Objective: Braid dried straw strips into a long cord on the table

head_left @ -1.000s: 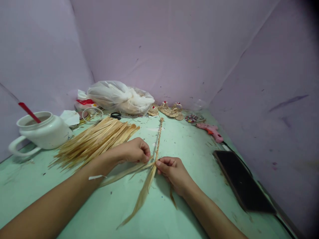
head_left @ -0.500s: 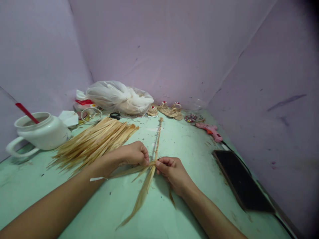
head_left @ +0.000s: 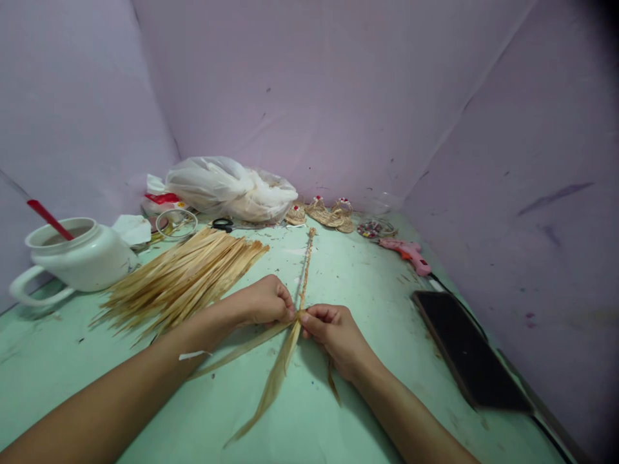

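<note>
Both hands pinch the straw braid (head_left: 305,270) at its working end: left hand (head_left: 264,301) and right hand (head_left: 333,330) closed on loose strips (head_left: 278,377) (keep them taut), just right of the straw pile (head_left: 181,277).

One braid (head_left: 305,264), one scissors (head_left: 224,224), one glue gun (head_left: 405,253) (pink), one phone (head_left: 468,351).

Both forearms stretch forward; the left hand (head_left: 264,301) and right hand (head_left: 333,335) meet fingertip-close, fingers curled and pinched.
</note>
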`<state>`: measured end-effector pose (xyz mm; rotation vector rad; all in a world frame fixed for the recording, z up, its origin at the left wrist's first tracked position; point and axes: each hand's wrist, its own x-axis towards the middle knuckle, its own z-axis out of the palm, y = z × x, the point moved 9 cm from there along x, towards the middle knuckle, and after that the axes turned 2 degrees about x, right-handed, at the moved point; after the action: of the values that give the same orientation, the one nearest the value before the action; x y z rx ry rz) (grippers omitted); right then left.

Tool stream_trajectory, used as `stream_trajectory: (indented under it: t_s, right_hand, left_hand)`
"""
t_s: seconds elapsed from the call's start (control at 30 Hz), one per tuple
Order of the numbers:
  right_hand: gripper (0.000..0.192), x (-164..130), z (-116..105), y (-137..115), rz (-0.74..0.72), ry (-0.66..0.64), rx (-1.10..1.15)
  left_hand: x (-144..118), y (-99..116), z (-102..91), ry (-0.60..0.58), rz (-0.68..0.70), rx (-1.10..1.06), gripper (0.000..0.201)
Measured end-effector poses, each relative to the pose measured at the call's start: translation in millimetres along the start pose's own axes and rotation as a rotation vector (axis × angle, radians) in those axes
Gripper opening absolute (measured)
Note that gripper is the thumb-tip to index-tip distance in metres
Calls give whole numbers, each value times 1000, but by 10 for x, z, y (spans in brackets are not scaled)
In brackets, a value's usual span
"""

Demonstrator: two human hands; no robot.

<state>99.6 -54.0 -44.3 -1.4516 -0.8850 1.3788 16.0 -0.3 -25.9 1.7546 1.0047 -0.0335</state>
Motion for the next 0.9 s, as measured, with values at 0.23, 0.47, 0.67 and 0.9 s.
stream_trajectory:
  t_s: [0.23, 0.47, 0.67, 0.9]
  right_hand:
    - [26, 6, 8, 16, -2, 3, 37]
    - [25, 2, 6, 9, 8, 11, 52]
    - [26, 3, 8, 11, -3, 6, 46]
    - [27, 0, 7, 0, -10, 2, 40]
  left_hand:
    - [-4, -62, 67, -82, -46, -66, 11]
    - [-28, -5, 57, -96, 28, -26, 16]
    - [-44, -44, 36, -122, -67, -223, 33]
    - [-17, -103, 66, -101, -132, -270, 32]
